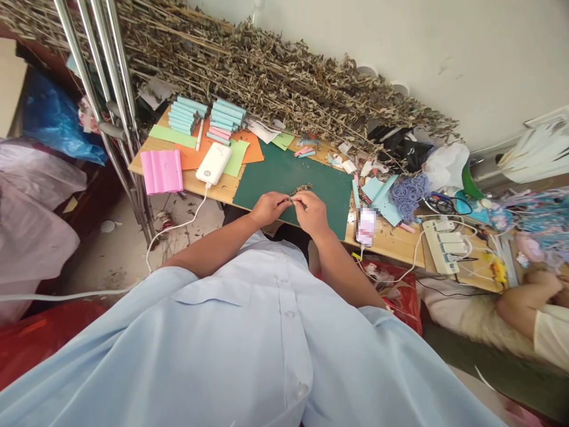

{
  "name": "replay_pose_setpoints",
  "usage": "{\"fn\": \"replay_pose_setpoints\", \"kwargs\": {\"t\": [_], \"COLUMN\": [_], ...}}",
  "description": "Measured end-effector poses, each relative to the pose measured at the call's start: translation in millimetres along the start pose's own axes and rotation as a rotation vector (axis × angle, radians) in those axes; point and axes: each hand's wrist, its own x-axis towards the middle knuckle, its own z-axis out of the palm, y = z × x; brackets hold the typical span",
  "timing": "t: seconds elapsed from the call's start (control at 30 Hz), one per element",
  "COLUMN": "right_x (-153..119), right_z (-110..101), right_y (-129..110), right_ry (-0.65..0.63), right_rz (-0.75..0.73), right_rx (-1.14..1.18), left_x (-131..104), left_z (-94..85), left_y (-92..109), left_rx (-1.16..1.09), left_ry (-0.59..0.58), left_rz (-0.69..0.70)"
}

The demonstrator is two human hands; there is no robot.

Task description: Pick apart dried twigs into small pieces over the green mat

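My left hand (269, 207) and my right hand (312, 212) meet over the front edge of a dark green mat (267, 175). Both are closed, thumbs and fingertips pinched together around a small dark bit that looks like dried plant; the fingers mostly cover it. Just behind my right hand lies a little heap of dried leaf crumbs (302, 188) on the mat. Short pink and blue paper rolls (306, 152) rest near the mat's back edge.
Dried leafy stalks (249, 65) are heaped behind the wooden table. Blue paper rolls (184, 114), a white power bank (214, 163) and a pink folded sheet (162, 171) lie left. Rightward are a phone (366, 226), purple yarn (409, 196), a power strip (440, 246) and another person's arm (528, 302).
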Motion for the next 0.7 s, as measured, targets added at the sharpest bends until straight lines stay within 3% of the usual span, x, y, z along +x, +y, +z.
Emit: {"fn": "replay_pose_setpoints", "kwargs": {"t": [0.3, 0.47, 0.7], "right_x": [1.2, 5.0, 5.2], "right_z": [-3.0, -4.5, -7.8], "right_y": [-1.4, -9.6, -13.6], "right_ry": [-0.173, -0.233, -0.256], "right_rz": [-0.037, 0.012, 0.059], "right_rx": [-0.211, -0.335, -0.263], "left_x": [0.2, 0.2, 0.8], "left_z": [-2.2, -0.8, 2.6], "left_y": [4.0, 2.8, 2.5], "left_rx": [-0.023, -0.014, 0.007], "left_ry": [-0.001, 0.007, 0.045], "left_rz": [0.016, 0.005, -0.054]}}
